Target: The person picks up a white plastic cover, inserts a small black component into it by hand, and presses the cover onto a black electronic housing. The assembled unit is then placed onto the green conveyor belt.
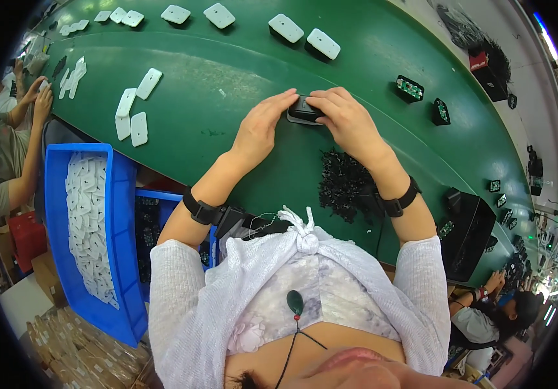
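Both of my hands meet over a small black plastic case (303, 111) on the green work surface, with a pale edge showing under it. My left hand (261, 126) presses its fingertips together against the case's left side. On the other side, my right hand (349, 122) grips the case, fingers over its top and thumb at the near right edge. The case lies face down or flat; its underside is hidden. Close to my right forearm is a heap of small black parts (342, 185).
Several white covers (139, 128) lie to the left, and more white-topped units (286, 28) line the far strip. Black housings with green circuit boards (410, 89) stand at right. A blue bin (115, 253) of white parts is at lower left; co-workers sit at both ends.
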